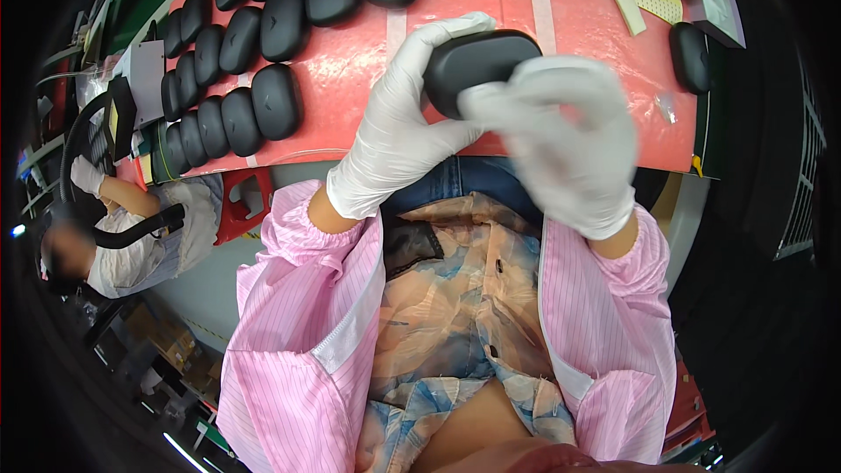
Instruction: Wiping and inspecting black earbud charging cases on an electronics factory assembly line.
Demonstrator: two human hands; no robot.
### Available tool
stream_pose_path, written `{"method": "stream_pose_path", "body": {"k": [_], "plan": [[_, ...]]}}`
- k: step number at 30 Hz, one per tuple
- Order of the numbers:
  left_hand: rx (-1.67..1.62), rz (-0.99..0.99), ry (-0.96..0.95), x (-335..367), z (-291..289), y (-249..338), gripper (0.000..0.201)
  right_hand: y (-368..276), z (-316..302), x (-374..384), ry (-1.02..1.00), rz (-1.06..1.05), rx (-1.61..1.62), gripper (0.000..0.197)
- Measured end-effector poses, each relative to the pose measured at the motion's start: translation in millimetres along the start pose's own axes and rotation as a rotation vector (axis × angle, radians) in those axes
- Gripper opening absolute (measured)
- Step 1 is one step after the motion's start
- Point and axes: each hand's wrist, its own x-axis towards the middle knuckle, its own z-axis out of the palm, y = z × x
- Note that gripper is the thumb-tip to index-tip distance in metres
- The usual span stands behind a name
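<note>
My left hand point(390, 127), in a white glove, is closed round a black rounded case point(473, 66) with a smooth surface. Its thumb and fingers grip the case from the left side, above the near part of the red tabletop. My right hand point(574, 144), also gloved in white, is at the right side of the case and overlaps its lower right edge. Motion smears its fingers, so whether they touch or hold anything cannot be made out. Several similar black cases point(279, 101) lie in rows to the left.
The red-covered table point(350, 136) carries another black case point(689, 57) at its right edge. A yellow perforated sheet point(653, 2), pale strips and a box stand at the back right. At the left are a dark curved tube point(68, 136) and another person point(153, 241) seated.
</note>
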Motion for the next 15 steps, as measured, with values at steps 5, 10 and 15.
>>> {"method": "stream_pose_path", "body": {"k": [5, 10, 15], "plan": [[-0.07, 0.023, 0.01, -0.7, 7.1, 3.9, 0.07, 32.3, -14.7, 1.1, -0.018, 0.181, -0.347, 0.03], [-0.009, 0.044, 0.033, 0.7, 7.7, 3.2, 0.072, 31.2, -8.5, -14.6, 0.2, 0.147, -0.158, 0.031], [-0.066, 0.05, 0.015, -1.9, 7.6, 2.3, 0.072, 20.2, -6.0, -12.9, 0.084, 0.188, -0.431, 0.034]]}}
